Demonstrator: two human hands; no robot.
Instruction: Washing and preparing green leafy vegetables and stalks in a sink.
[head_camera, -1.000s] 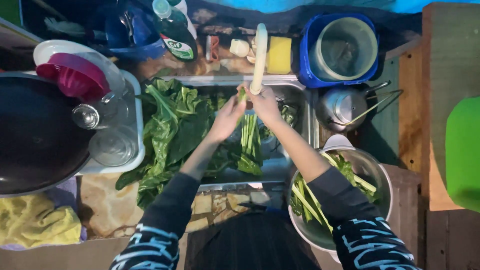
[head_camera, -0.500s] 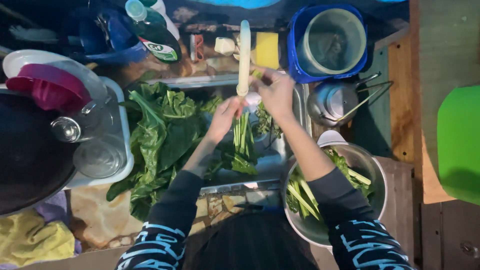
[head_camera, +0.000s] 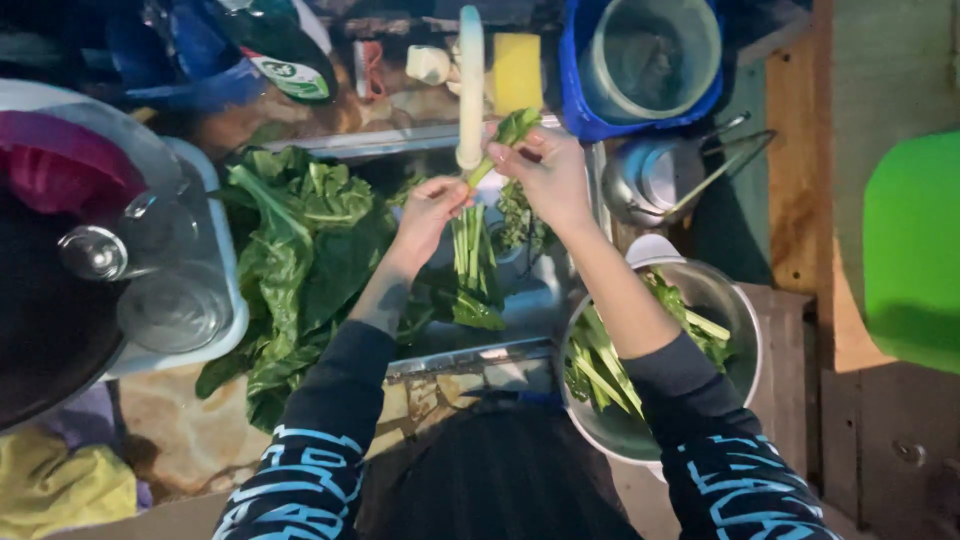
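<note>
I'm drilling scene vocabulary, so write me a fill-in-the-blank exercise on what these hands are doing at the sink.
1. Both hands, the left hand and the right hand, hold a leafy green stalk under the white ____.
2. The metal bowl by the right forearm holds cut ____.
3. The sponge behind the sink is coloured ____.
4. The pile of big leaves lies on the ____ side of the sink.

Missing words: tap; greens; yellow; left
</note>
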